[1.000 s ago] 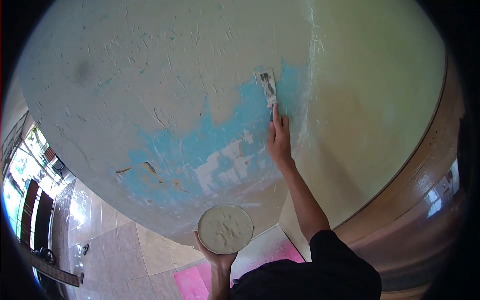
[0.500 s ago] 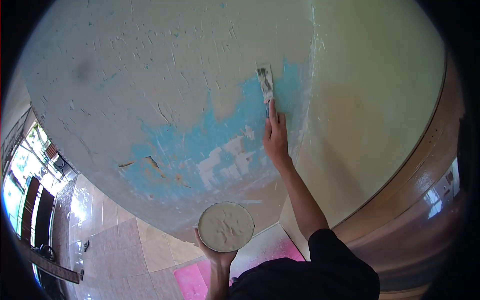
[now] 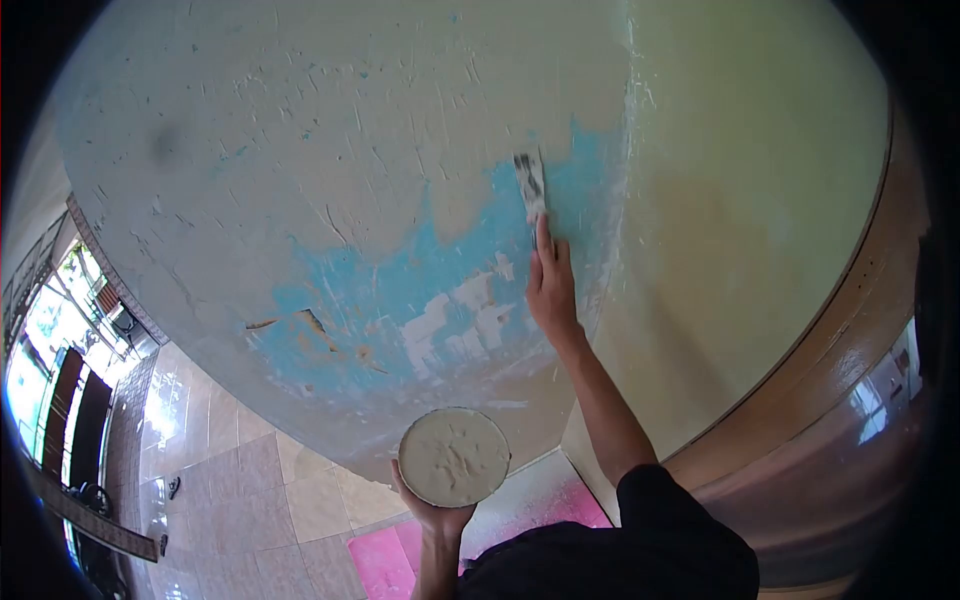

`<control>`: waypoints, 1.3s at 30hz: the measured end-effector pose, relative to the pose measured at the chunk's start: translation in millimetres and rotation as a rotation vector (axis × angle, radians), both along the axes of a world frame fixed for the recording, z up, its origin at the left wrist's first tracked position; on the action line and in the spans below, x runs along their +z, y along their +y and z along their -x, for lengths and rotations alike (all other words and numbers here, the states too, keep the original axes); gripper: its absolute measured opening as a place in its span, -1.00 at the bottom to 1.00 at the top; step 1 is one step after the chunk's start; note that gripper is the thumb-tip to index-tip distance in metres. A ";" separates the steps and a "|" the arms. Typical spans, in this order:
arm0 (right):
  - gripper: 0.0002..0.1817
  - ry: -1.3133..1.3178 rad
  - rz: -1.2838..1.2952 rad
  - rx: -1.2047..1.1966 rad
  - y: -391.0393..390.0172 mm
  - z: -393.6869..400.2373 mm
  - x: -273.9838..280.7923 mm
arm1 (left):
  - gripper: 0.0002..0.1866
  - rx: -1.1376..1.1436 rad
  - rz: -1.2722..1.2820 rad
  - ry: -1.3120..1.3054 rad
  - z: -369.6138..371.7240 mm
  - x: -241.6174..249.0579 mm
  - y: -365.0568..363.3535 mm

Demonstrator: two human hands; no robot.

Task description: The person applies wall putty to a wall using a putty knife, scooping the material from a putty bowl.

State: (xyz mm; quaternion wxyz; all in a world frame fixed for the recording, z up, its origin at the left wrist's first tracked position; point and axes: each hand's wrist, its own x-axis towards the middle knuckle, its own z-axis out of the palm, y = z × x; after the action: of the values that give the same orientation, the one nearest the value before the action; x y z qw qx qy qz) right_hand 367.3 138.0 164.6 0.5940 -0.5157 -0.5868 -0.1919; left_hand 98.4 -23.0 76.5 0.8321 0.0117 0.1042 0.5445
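My right hand point(image 3: 553, 290) grips a putty knife point(image 3: 531, 185), its index finger stretched along the tool toward the blade. The blade is smeared with pale putty and lies against the wall point(image 3: 480, 90), at the upper border of a bare turquoise patch point(image 3: 420, 265). Grey-beige putty coats the wall above that patch. Low in front of me, my left hand point(image 3: 440, 512) holds a round container point(image 3: 455, 457) of pale putty from beneath, its lumpy surface facing up. Part of the left fingers is hidden under the container.
A yellowish wall point(image 3: 740, 230) meets the puttied one at a corner on the right. Torn, peeling spots point(image 3: 313, 322) mark the lower left of the patch. Below are floor tiles point(image 3: 225, 490) and a pink-stained sheet point(image 3: 385, 562). A brown glossy surface point(image 3: 800, 450) curves along the right.
My right hand and the putty knife have moved slightly down the wall. The left hand with the container stays nearly in place. The whole view has shifted a little.
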 end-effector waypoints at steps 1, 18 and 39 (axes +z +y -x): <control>-0.35 0.001 0.036 -0.019 -2.9 0.9 -18.0 | -0.23 0.003 0.000 0.006 0.1 1.2 -0.4; -0.34 -0.050 0.037 0.034 -17.2 10.0 -68.0 | -0.20 -0.003 0.007 -0.022 5.7 -5.2 -8.7; -0.32 -0.022 0.092 0.066 -19.0 11.4 -50.0 | -0.16 -0.038 -0.028 -0.050 11.7 -10.1 -8.6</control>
State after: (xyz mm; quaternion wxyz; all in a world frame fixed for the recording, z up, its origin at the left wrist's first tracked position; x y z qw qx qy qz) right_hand 355.9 119.0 114.6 0.5692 -0.5206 -0.6183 -0.1505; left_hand 86.7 -31.6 66.4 0.8443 0.0120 0.0756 0.5303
